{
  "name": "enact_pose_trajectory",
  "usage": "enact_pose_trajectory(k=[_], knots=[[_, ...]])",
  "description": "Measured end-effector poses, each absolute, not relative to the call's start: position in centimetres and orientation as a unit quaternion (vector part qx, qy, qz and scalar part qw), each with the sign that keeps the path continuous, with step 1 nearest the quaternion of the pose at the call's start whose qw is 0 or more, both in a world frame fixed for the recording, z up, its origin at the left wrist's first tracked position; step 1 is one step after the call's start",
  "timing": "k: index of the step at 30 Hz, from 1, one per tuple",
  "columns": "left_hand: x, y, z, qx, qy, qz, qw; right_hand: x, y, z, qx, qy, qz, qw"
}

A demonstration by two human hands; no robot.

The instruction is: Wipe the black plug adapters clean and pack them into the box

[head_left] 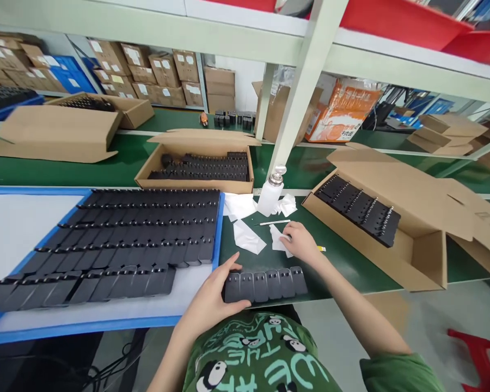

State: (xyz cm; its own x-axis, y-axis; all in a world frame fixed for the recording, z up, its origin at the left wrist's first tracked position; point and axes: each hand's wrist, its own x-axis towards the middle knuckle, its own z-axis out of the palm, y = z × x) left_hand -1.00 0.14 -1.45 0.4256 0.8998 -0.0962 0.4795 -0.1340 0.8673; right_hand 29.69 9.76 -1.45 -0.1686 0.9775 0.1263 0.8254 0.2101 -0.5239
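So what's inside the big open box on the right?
Inside the cardboard box are black pieces with shiny bits in rows. Some of its cardboard bottom shows toward the right end, but whatever is under the black pieces is covered.

1. Looks like a factory workshop, set up for assembling or packing small parts.
2. Has long green work surfaces (351,267) beneath a pale metal frame (296,103), with red bins (392,22) overhead.
3. Shows matching black parts (139,228) lined up in rows on a blue-edged tray (28,218), and more in open cartons (196,187).
4. Includes stacked cardboard boxes (165,71) on racking behind, many with white labels.
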Motion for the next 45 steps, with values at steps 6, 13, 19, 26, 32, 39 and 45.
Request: enact_pose_trajectory(k=[6,13,19,26,32,39,45], knots=[[-1.1,0.3,-2.0,0.698,0.496,0.224,0.465,31.4,12.8,3.2,-0.513,-0.736,0.179,0.405],[-1.2,0.4,-2.8,0.701,0.495,0.224,0.461,31.1,18.9,9.4,-0.474,-0.772,0.098,0.411],[-1.1,0.3,-2.4,0.695,0.492,0.224,0.475,29.5,21.0,9.5,-0.43,-0.853,0.035,0.294],[-1.1,0.4,-2.1,0.701,0.489,0.214,0.472,29.9,20.7,8.4,-0.421,-0.868,-0.047,0.259],[-1.1,0.3,-2.0,0.712,0.485,0.222,0.457,30.0,20.7,8.0,-0.414,-0.868,-0.088,0.259],[-1.1,0.3,-1.8,0.721,0.477,0.232,0.446,29.9,20.5,7.6,-0.413,-0.865,-0.102,0.266],[-1.0,0.3,-1.6,0.723,0.47,0.234,0.45,29.9,20.5,7.2,-0.421,-0.857,-0.101,0.279]])
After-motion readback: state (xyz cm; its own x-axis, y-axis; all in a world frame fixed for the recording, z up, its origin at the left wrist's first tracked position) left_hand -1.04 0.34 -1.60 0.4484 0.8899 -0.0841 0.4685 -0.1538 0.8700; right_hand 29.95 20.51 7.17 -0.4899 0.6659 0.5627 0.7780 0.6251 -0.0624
